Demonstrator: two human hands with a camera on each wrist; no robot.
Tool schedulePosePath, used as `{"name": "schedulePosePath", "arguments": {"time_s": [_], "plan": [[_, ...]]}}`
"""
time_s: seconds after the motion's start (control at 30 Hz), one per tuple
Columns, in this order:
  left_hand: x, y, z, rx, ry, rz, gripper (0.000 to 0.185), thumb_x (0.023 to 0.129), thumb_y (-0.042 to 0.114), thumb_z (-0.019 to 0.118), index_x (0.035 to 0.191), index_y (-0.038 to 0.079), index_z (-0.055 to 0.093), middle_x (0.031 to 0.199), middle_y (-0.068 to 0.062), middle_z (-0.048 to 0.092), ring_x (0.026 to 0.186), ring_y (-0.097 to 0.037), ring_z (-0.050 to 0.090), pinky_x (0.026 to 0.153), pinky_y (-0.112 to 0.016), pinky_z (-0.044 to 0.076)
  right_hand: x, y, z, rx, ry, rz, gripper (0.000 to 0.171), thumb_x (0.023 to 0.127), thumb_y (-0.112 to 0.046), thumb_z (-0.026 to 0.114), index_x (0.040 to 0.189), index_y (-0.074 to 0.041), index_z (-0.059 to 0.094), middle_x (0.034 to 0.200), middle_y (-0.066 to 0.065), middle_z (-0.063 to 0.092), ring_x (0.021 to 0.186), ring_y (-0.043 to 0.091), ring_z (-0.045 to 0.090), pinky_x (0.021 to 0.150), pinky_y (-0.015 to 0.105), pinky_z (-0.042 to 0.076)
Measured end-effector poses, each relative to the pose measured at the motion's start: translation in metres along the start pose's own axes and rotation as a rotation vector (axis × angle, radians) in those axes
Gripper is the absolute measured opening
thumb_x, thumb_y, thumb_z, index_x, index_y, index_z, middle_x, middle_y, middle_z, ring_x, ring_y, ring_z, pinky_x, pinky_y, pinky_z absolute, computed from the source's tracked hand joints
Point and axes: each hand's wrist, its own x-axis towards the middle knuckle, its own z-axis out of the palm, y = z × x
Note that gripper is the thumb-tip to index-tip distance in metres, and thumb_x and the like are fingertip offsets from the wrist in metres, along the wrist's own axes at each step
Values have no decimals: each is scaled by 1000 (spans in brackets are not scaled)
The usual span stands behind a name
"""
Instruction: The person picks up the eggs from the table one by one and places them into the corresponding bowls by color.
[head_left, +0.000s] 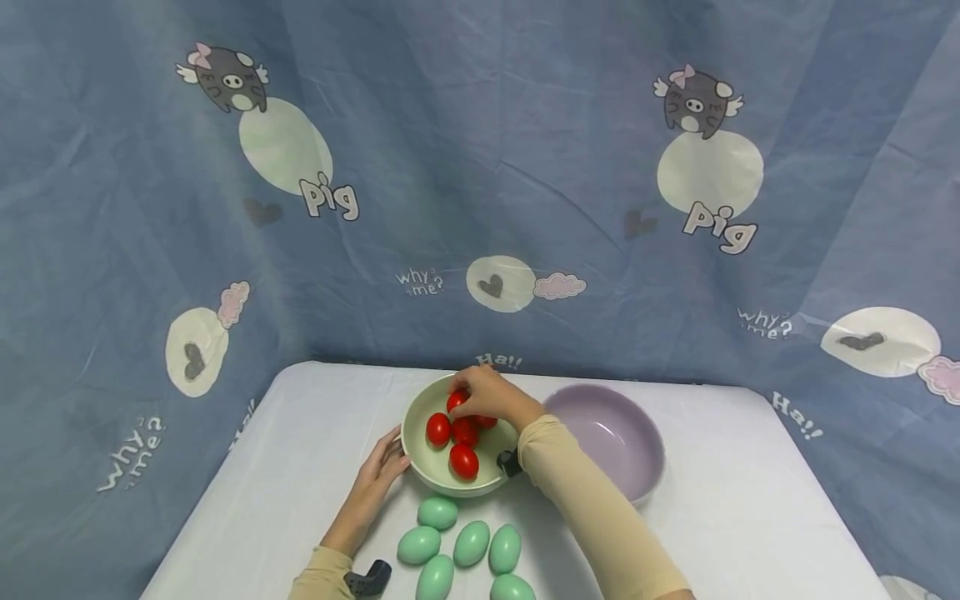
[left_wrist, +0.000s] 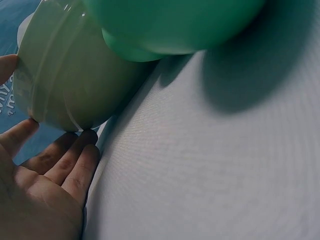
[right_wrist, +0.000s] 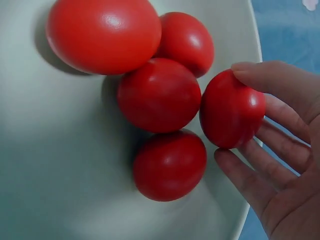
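Red egg pinched in the right hand over the green bowl.
Only the right wrist view shows thumb and fingers clamping it; the left hand, fingers straight, touches the bowl's outer wall.

The blue backdrop cloth carries print: "pig" beside each winged pig cartoon, "why? me?" scattered about, and "Ha!!" low down behind the table.

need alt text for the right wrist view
A right hand pinches a glossy red egg between thumb and fingers at the edge of a pale green bowl. Four more red eggs lie clustered in the bowl.
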Motion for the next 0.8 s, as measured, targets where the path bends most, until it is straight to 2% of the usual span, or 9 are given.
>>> {"name": "schedulePosePath", "arguments": {"time_s": [0.17, 0.43, 0.7, 0.8], "plan": [[0, 0, -1, -7, 2, -6, 61, 106, 35, 58, 160, 22, 35, 159, -12, 49, 149, -31, 46, 124, -55, 35, 6, -1, 3, -21, -20, 16, 36, 84, -19, 85, 117, -6, 77, 109, 4, 78, 106, 21, 60, 100, 36, 52], [0, 2, 0, -14, -6, -7, 61, 105, 37, 58, 160, 23, 36, 159, -12, 49, 149, -31, 46, 125, -54, 34, 11, 0, 13, -95, -63, 28, 29, 85, -16, 84, 112, -8, 78, 101, 1, 76, 91, 13, 62, 88, 25, 56], [1, 0, 0, -14, -9, -6, 60, 106, 33, 58, 160, 22, 35, 159, -11, 49, 148, -29, 48, 124, -42, 37, 14, -2, 19, -222, -88, 42, 30, 84, -19, 86, 112, -13, 79, 102, -2, 76, 92, 11, 64, 95, 25, 56], [1, 1, -1, -9, -8, -11, 60, 106, 34, 58, 160, 23, 35, 159, -11, 49, 148, -28, 48, 124, -42, 37, 15, -2, 20, -229, -86, 43, 29, 83, -19, 86, 110, -14, 79, 100, -3, 76, 92, 11, 64, 95, 25, 56]]}}
